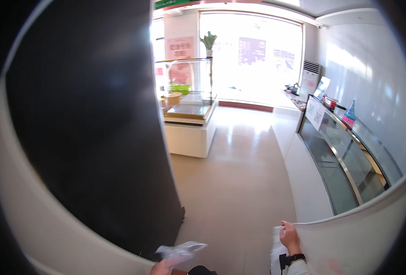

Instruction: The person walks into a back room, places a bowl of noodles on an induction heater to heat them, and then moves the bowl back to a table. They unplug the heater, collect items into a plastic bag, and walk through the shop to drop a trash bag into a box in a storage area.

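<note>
My left hand (160, 268) is at the bottom edge, only partly in the picture, with its fingers closed on a crumpled, translucent plastic bag (182, 253). My right hand (289, 235), with a black band at the wrist, grips the upper corner of a white cloth curtain (354, 233). From that hand the cloth stretches up toward the right rim, its top edge drawn into a line. Part of the curtain hangs below my fingers. The fingertips of my left hand are mostly hidden by the bag.
A tall dark panel (88, 114) fills the left side. Pale floor tiles (232, 183) run ahead to a bright window (253, 55). A glass display case (189, 103) on a white base stands beyond the panel. Along the right is a glass-fronted counter (338, 160) with a cone-shaped party hat (349, 114).
</note>
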The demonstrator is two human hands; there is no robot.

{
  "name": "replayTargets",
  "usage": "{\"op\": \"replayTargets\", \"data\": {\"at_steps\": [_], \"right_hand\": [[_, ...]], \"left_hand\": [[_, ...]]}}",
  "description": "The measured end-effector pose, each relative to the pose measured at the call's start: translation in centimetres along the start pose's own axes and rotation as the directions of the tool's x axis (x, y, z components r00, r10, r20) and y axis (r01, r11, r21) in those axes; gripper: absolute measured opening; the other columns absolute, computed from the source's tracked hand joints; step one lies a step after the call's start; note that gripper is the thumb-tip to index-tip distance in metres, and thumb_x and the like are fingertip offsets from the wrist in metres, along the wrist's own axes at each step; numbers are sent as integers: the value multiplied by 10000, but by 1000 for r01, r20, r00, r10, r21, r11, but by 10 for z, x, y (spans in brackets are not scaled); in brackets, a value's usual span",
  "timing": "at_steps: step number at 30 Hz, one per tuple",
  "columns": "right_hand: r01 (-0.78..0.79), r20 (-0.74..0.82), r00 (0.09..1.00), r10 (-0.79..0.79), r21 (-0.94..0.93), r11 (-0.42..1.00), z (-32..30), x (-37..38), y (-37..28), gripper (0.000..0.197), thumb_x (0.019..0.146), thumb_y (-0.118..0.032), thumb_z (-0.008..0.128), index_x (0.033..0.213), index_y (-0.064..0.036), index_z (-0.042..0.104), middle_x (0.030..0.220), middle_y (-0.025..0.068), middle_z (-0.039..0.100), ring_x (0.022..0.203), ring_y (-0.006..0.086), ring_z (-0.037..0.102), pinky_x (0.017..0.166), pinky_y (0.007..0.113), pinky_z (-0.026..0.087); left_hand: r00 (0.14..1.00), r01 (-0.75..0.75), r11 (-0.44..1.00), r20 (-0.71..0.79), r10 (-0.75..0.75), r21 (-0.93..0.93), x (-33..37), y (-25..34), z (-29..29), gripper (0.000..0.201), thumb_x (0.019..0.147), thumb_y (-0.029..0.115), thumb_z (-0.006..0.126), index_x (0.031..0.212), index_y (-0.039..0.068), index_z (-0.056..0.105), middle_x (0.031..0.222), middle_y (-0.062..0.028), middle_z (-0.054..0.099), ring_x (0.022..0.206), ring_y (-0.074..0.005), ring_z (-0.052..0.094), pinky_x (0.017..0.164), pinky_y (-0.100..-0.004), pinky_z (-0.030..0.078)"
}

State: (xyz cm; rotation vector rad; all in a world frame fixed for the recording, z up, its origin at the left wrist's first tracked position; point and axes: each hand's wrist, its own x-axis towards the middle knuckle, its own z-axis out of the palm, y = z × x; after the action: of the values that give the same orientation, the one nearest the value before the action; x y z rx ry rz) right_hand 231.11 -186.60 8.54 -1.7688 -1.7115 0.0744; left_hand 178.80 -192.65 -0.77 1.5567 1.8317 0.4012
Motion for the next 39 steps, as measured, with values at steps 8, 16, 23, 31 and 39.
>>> {"op": "replayTargets", "data": {"at_steps": [8, 16, 23, 31, 39], "right_hand": [[-597, 332, 627, 705, -376, 708, 102, -32, 194, 206, 708, -159, 497, 865, -59, 587, 844, 166, 587, 777, 317, 559, 666, 396, 446], [-677, 723, 124, 680, -439, 591, 197, 11, 162, 272, 672, -228, 550, 877, -57, 601, 856, 142, 595, 787, 280, 566, 663, 369, 449], [-664, 784, 259, 564, -279, 693, 292, 217, 176, 299, 662, -259, 567, 879, -58, 609, 856, 129, 599, 814, 265, 563, 677, 350, 447], [-274, 869, 70, 489, -455, 847, 417, 478, 276, 331, 651, -295, 586, 881, -60, 618, 856, 115, 603, 845, 248, 559, 694, 328, 445], [-83, 747, 602, 281, -291, 953, 596, 823, 190, 239, 696, -152, 511, 880, -12, 569, 870, 180, 579, 869, 310, 541, 728, 371, 439]], "left_hand": [[996, -87, 990, -17, 86, -115, 193, 67, -18, 401, 722, 280, 538, 1021, 17, 492, 932, -181, 567, 897, -305, 533, 751, -382, 412], [952, -224, 953, 254, 169, 203, 443, 219, -47, 445, 705, 379, 554, 1025, 74, 504, 911, -199, 567, 888, -351, 529, 750, -387, 422], [936, -234, 972, 279, 214, 38, 631, 193, -25, 583, 642, 482, 581, 1038, 66, 482, 935, -226, 552, 926, -339, 522, 776, -378, 418], [931, 314, 943, -159, -328, -108, 626, 156, -113, 640, 611, 423, 633, 1061, 3, 458, 977, -225, 540, 938, -332, 516, 786, -370, 416], [631, 492, 708, -353, -691, -506, 605, 112, -130, 589, 641, 374, 639, 1078, 29, 446, 967, -207, 549, 915, -334, 527, 772, -366, 424]]}}
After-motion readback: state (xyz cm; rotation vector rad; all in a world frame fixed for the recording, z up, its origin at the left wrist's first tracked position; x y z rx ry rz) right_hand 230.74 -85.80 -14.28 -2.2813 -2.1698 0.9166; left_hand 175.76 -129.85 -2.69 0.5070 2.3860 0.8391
